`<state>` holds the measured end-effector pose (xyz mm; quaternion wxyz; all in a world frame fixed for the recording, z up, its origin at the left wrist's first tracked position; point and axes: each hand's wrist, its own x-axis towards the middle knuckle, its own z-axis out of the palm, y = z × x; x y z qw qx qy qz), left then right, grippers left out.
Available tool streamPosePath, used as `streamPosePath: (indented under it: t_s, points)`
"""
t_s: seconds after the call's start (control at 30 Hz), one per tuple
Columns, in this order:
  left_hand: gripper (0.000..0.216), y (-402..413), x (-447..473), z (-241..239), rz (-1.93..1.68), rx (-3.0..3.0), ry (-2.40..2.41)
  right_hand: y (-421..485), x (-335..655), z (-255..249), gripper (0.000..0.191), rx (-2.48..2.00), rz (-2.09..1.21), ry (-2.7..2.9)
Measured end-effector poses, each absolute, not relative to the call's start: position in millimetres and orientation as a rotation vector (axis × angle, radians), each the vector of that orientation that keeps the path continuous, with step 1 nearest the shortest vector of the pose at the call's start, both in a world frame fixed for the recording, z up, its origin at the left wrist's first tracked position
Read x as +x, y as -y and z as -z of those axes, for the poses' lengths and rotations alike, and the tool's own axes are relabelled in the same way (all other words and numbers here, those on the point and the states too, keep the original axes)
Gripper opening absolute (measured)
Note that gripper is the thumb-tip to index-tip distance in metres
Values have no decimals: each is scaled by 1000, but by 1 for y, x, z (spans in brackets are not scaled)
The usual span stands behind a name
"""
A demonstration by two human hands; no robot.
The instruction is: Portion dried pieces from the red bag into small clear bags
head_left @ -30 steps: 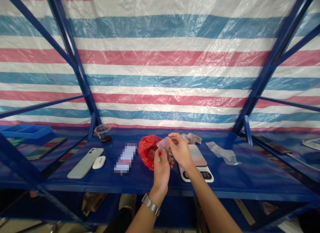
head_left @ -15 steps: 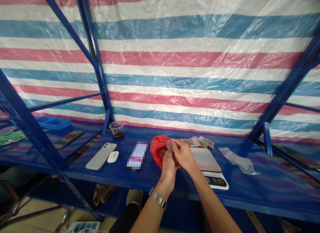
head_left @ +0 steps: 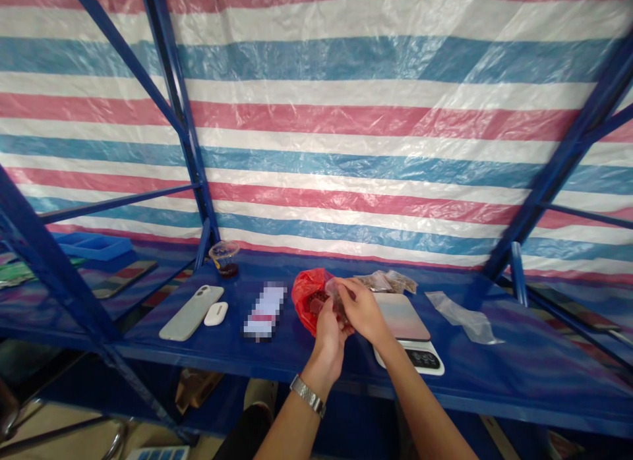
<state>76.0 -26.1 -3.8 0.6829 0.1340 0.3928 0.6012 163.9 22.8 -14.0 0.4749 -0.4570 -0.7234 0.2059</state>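
Note:
My left hand [head_left: 330, 331], with a metal-band watch on its wrist, is closed on the lower part of a small clear plastic bag [head_left: 332, 288] that has something dark inside. From the other side, my right hand [head_left: 362, 310] pinches the same bag near its top. Both hands are at the right side of an open red plastic bag [head_left: 302, 290], which holds small dark reddish pieces. Fingers cover much of the small bag. Close to my right hand lies a white digital scale [head_left: 403, 315] with a lit display.
Behind the scale lie several filled clear bags [head_left: 388, 282]; flat clear bags [head_left: 465, 318] lie to its right. Leftward are a blurred-screen phone [head_left: 264, 312], white earbud case [head_left: 216, 314], pale phone [head_left: 192, 313] and plastic cup [head_left: 225, 259]. Blue posts [head_left: 185, 124] frame the shelf.
The view has shifted slightly, so the things on the shelf appear a little further left. Both hands stay on the small bag, with slight finger movement.

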Motion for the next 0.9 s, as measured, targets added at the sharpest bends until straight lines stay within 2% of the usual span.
streamPosePath:
  t_s: [0.17,0.3,0.37,0.47,0.57,0.8,0.9]
  points:
    - [35,21,76,11,-1329,335,-883,-20,168,14,35,-1105,-517,1748]
    - [54,19,72,18,-1381,575,-970,-21,174,12,32,-1077,-631,1575]
    - [61,20,69,19,-1428,764,-1049,-20,179,8,37,-1040,-726,1441]
    - [54,28,64,16,-1515,1140,-1170,-16,189,-2,45,-987,-818,1355]
    - [47,37,62,13,-1524,1495,-1220,-12,206,-11,41,-968,-837,1399]
    - [48,41,60,13,-1475,1671,-1392,-24,278,14,35,-1361,-649,1355]
    - [46,39,61,14,-1483,1665,-1396,-27,302,35,30,-1616,-387,1444]
